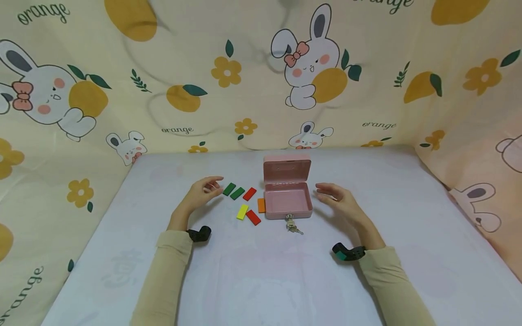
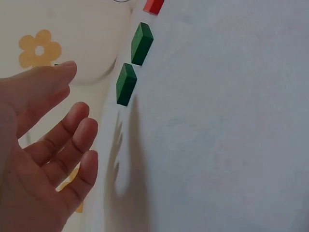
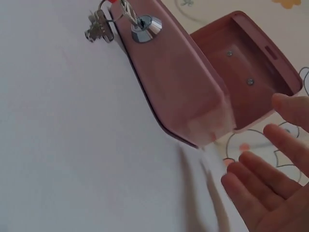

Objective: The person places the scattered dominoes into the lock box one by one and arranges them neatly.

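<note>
A pink metal cash box (image 1: 288,216) stands on the table with its lid (image 1: 287,171) raised and its inside bare. Keys (image 1: 292,225) hang from the lock on its front; the right wrist view shows one key (image 3: 127,11) in the chrome lock (image 3: 147,29). My left hand (image 1: 205,189) hovers beside two green blocks (image 1: 233,191), fingers loosely bent and holding nothing. To the right of the box, my right hand (image 1: 337,198) is held above the table, its fingers (image 3: 263,176) relaxed and apart from the box wall.
Between the left hand and the box lie two red blocks (image 1: 253,217), a yellow block (image 1: 242,212) and an orange block (image 1: 261,205) against the box's left side. A patterned cloth (image 1: 253,59) with rabbits and oranges hangs behind the white table (image 1: 253,280).
</note>
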`<state>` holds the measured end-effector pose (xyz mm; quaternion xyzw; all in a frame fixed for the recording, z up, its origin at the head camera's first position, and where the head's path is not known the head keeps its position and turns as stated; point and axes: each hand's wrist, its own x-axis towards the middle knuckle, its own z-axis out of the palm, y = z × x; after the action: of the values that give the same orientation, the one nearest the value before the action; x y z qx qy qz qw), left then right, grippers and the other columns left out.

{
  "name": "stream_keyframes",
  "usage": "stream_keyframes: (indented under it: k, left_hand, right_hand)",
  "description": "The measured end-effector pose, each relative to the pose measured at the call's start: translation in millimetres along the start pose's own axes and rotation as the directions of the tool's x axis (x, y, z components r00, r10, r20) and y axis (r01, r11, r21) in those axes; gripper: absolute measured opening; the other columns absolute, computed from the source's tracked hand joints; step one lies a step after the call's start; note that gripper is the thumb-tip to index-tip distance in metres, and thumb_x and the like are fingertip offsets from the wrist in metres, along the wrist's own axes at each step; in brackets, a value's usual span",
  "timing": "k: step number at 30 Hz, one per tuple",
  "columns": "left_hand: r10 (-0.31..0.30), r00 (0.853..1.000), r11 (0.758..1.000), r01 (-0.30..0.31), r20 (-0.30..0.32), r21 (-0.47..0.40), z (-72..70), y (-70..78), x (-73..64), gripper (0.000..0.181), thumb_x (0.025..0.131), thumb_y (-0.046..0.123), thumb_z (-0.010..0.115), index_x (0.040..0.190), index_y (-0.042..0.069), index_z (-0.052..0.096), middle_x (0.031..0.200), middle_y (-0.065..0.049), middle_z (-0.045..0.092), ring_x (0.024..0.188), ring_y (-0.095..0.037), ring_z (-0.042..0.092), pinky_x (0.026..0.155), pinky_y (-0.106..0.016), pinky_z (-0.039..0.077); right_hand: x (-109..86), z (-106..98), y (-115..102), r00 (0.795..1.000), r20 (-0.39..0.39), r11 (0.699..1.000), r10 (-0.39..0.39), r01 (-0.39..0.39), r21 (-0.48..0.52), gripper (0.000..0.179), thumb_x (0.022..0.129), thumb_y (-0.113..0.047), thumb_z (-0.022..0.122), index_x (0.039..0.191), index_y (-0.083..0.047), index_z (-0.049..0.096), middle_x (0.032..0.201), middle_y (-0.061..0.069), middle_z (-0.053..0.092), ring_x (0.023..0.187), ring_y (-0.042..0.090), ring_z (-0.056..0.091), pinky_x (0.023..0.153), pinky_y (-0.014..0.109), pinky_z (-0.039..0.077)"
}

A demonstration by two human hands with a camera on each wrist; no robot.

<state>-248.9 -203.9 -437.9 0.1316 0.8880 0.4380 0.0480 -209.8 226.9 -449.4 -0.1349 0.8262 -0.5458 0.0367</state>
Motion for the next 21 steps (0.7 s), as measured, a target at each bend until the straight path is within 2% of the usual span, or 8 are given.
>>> stream_keyframes:
  k: [4, 6, 12, 14, 18, 21]
  left_hand:
    - [0.016, 0.999, 1.0, -0.015, 0.037, -0.009, 0.4, -1.2, 5.1, 0.046, 0.09, 0.015, 0.066, 0.133, 0.002, 0.055, 0.106, -0.022, 0.063, 0.096, -0.028, 0.059, 0.081, -0.026, 0.046]
    - [0.015, 0.998, 1.0, -0.015, 0.057, -0.002, 0.7, -2.5, 7.7, 0.046, 0.09, 0.013, 0.066, 0.133, 0.002, 0.055, 0.105, -0.021, 0.063, 0.095, -0.025, 0.059, 0.08, -0.025, 0.045]
    - [-0.019, 0.994, 0.999, 0.016, 0.109, 0.029, 2.2, -7.8, 15.2, 0.048, 0.087, 0.01, 0.068, 0.133, 0.005, 0.055, 0.101, -0.017, 0.063, 0.09, -0.019, 0.056, 0.079, -0.024, 0.044]
    - [-0.042, 0.991, 0.999, 0.038, 0.129, 0.029, 2.3, -8.3, 16.9, 0.05, 0.086, 0.01, 0.069, 0.134, 0.006, 0.054, 0.101, -0.014, 0.062, 0.089, -0.017, 0.055, 0.08, -0.024, 0.043]
    - [-0.049, 0.983, 0.999, 0.044, 0.175, 0.029, 0.8, -8.8, 19.8, 0.055, 0.086, 0.008, 0.069, 0.138, 0.006, 0.05, 0.102, -0.016, 0.061, 0.086, -0.015, 0.053, 0.079, -0.023, 0.043]
    - [-0.055, 0.976, 0.997, 0.043, 0.213, 0.06, -1.0, -9.2, 22.6, 0.058, 0.086, 0.01, 0.069, 0.141, 0.007, 0.047, 0.102, -0.014, 0.06, 0.084, -0.014, 0.051, 0.079, -0.022, 0.042]
  right_hand:
    - [3.0, 4.3, 4.0, 0.998, 0.064, 0.999, 0.008, -0.011, 0.039, 0.048, 0.095, -0.018, 0.06, 0.137, 0.003, 0.047, 0.14, 0.027, 0.05, 0.129, 0.028, 0.054, 0.095, 0.008, 0.039]
    - [4.9, 6.5, 5.8, 0.995, 0.095, 0.997, 0.002, -0.009, 0.074, 0.05, 0.095, -0.017, 0.059, 0.138, 0.004, 0.045, 0.142, 0.028, 0.047, 0.132, 0.035, 0.05, 0.095, 0.007, 0.04]
    - [11.2, 13.0, 6.9, 0.993, 0.114, 0.988, -0.015, -0.003, 0.153, 0.054, 0.093, -0.01, 0.062, 0.14, 0.006, 0.042, 0.144, 0.029, 0.043, 0.131, 0.022, 0.052, 0.097, 0.008, 0.042]
    - [12.6, 14.6, 6.4, 0.993, 0.113, 0.987, -0.016, -0.002, 0.159, 0.055, 0.092, -0.009, 0.063, 0.14, 0.007, 0.042, 0.145, 0.029, 0.043, 0.133, 0.025, 0.05, 0.1, 0.011, 0.042]
    - [14.1, 16.3, 5.9, 0.993, 0.119, 0.99, -0.016, -0.002, 0.144, 0.056, 0.091, -0.007, 0.063, 0.14, 0.008, 0.041, 0.146, 0.029, 0.04, 0.137, 0.042, 0.04, 0.105, 0.016, 0.041]
    - [15.1, 16.5, 7.1, 0.991, 0.13, 0.988, -0.016, -0.004, 0.152, 0.056, 0.091, -0.006, 0.063, 0.14, 0.009, 0.04, 0.148, 0.029, 0.038, 0.139, 0.041, 0.037, 0.106, 0.015, 0.039]
